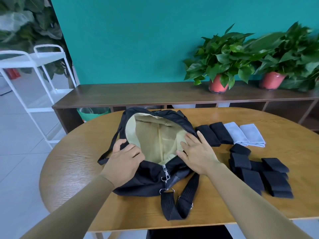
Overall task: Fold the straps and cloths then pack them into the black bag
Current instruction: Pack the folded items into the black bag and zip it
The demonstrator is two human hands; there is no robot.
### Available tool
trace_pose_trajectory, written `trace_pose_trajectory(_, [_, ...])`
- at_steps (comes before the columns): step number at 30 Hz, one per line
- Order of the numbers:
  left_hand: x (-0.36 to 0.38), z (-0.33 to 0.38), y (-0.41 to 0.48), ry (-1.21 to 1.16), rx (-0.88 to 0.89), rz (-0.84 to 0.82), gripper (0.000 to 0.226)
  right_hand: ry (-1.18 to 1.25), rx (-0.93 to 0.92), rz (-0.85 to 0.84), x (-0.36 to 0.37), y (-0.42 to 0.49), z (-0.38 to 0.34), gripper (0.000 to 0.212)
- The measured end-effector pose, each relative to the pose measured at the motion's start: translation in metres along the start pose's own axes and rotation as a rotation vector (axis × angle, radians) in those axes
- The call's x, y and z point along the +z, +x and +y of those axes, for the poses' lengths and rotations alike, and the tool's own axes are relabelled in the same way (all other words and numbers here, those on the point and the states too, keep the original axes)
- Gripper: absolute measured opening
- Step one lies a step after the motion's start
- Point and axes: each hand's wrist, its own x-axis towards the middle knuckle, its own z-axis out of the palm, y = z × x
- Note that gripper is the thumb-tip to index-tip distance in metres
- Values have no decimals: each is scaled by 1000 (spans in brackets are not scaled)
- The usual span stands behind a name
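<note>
Two hands are set at the mouth of the black bag (150,176), which lies unzipped on the table (77,161) with its pale lining exposed. Its left rim is gripped by the curled fingers of the left hand (125,157). The right rim is pressed down by the right hand (196,152), fingers straight and spread. The folded straps (248,176) and grey cloths (245,133) are laid out to the bag's right, so the right hand is judged the nearer for fetching them.

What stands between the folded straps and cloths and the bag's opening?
Nothing visible besides the right hand, which presses the right rim of the bag on the side facing the straps and cloths. The left hand grips the left rim; the mouth gapes open.
</note>
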Motion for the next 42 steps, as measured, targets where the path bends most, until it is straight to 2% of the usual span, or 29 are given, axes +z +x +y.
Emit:
trace_pose_trajectory(2, [-6,0,4,-49,-4,9,30,23,-38,66,-8,0,-3,104])
trace_pose_trajectory(6, [-17,-12,23,-180,-94,78,32,49,-137,362,-16,13,-2,50])
trace_pose_trajectory(8, [-21,-22,40,-184,-159,44,42,21,-157,432,-24,29,1,46])
trace_pose_trajectory(9, [-23,-26,51,-185,-192,-7,48,-12,-159,412,-32,37,1,49])
trace_pose_trajectory(11, [-27,-31,76,-190,-264,-209,58,-99,-152,295,-44,53,2,55])
trace_pose_trajectory(14, [-28,-32,103,-85,-336,-691,50,-205,-135,111,-47,77,7,63])
trace_pose_trajectory(16, [-22,-32,109,31,-340,-955,63,-268,-130,20,-42,90,9,66])
trace_pose_trajectory(18, [-16,-34,107,155,-339,-1098,75,-346,-99,-49,-35,97,10,71])
trace_pose_trajectory(20, [-11,-39,104,231,-336,-1145,70,-402,-53,-85,-29,101,14,75])
trace_pose_trajectory(24, [-3,-45,95,247,-289,-1088,63,-373,-11,-95,-22,101,21,78])
trace_pose_trajectory(28, [-2,-42,79,135,-266,-796,58,-200,-46,-42,-26,89,13,74])
trace_pose_trajectory(31, [-8,-38,65,-36,-285,-578,64,-49,-90,22,-33,64,0,94])
trace_pose_trajectory(33, [-13,-35,54,-113,-286,-495,72,34,-142,77,-36,40,-13,92])
trace_pose_trajectory(36, [-16,-25,38,-186,-234,-481,79,83,-208,86,-27,11,-28,94])
trace_pose_trajectory(42, [-24,-1,26,-186,-205,-479,81,-13,-167,64,-7,-2,-16,111])
